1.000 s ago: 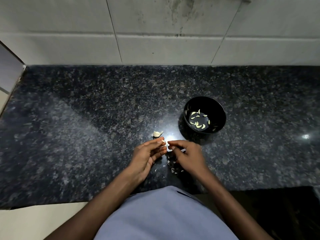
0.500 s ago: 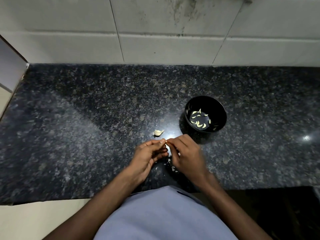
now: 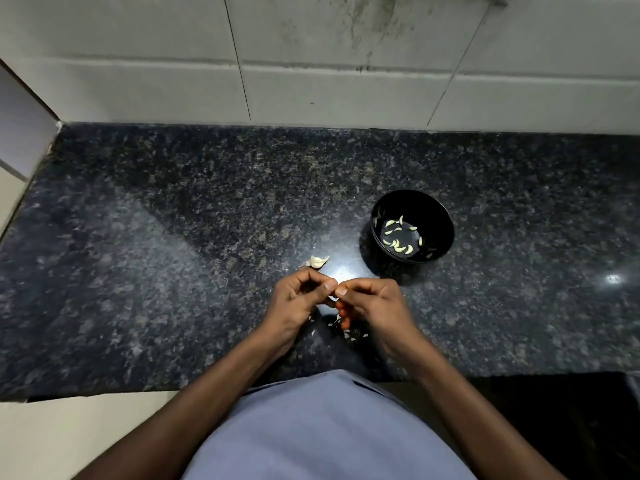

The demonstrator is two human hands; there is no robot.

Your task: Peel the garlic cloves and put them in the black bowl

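Two hands meet over the dark counter (image 3: 173, 271), thumbs tip to tip, and they have drawn closer than a second ago, when a small gap showed between them. The left hand (image 3: 294, 306) was reaching in then; now its fingers (image 3: 327, 285) are curled in tight against the right hand (image 3: 374, 303), whose own fingers are curled too. Both look to be pinching one garlic clove (image 3: 333, 298), of which only a pale sliver peeks out below the thumbs. Hard to see more; the knuckles cover it. My read: the peel is being worked off this very clove, so the step in hand is peeling, not dropping.

Bits of skin (image 3: 351, 336) lie scattered on the counter right under the hands. That pile sits where it sat half a second back.

Up and to the right stands the black bowl (image 3: 445, 233), apart from the hands, upright, with about a dozen peeled cloves (image 3: 398, 242) lying in its bottom. No change in there across the last second, so nothing new has gone in yet.

Just beyond the left thumb, one more garlic piece (image 3: 318, 261) rests on the counter, still in its skin by the look of it, untouched. So the task seems well along: a good batch done, one in the fingers, at least one waiting.
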